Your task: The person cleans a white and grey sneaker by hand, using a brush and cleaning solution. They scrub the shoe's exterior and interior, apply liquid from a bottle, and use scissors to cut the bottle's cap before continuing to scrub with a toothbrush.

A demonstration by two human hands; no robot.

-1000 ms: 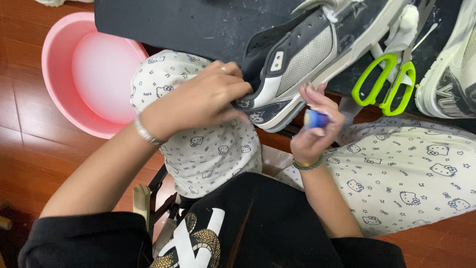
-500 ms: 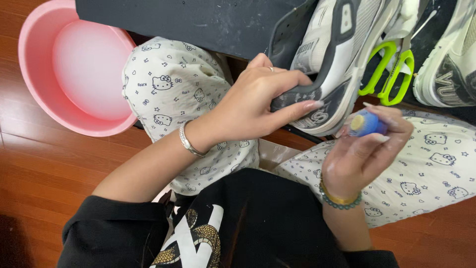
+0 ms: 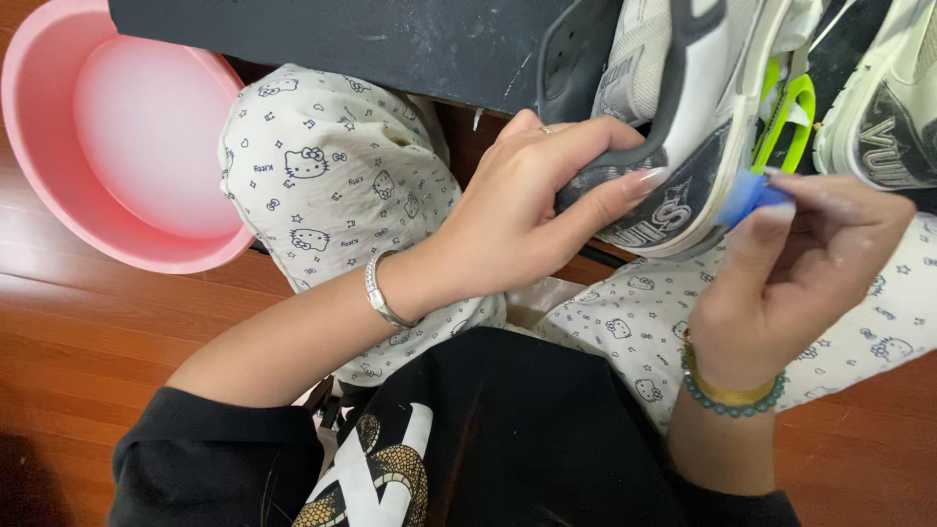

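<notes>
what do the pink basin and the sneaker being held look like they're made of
Pink basin: likely plastic, smooth with a soft sheen.
Sneaker gripped by the left hand: apparently woven mesh with smoother, perhaps synthetic-leather, panels; the sole edge looks like matte rubber or foam.

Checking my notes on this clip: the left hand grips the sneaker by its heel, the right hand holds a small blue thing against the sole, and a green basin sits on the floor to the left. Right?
One slip: the basin is pink, not green, as the head view shows. The rest stands: the left hand grips the sneaker by its heel, and the right hand holds a small blue thing against the sole.
</notes>
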